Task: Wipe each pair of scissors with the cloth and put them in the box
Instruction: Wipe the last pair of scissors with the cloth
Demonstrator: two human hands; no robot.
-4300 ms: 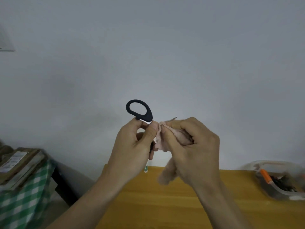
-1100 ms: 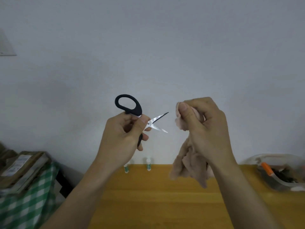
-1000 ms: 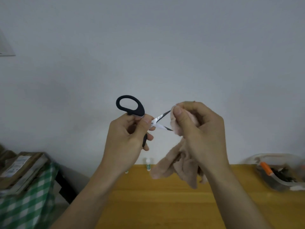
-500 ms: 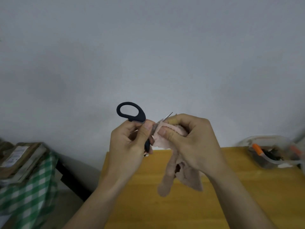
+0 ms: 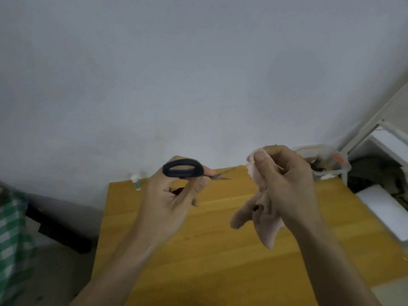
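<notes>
My left hand [image 5: 170, 202] holds a small pair of scissors [image 5: 183, 171] with black handles; the top loop lies flat above my fingers and the short, slightly parted blades point right. My right hand [image 5: 284, 180] grips a pale pink cloth [image 5: 262, 219] that hangs down below the palm. A gap separates cloth and blade tips. The clear plastic box [image 5: 331, 164] stands at the table's far right corner, partly hidden behind my right hand, with dark items and something orange inside.
A yellow wooden table [image 5: 209, 250] lies under my hands. A small white and green bottle [image 5: 136, 182] stands at its far left edge by the wall. Green checked fabric [image 5: 11, 228] is at the left. White furniture [image 5: 384, 195] stands at the right.
My right hand has drawn the cloth off the blades and to the right. The scissors have tipped flatter. The view has swung down and right, showing more of the table.
</notes>
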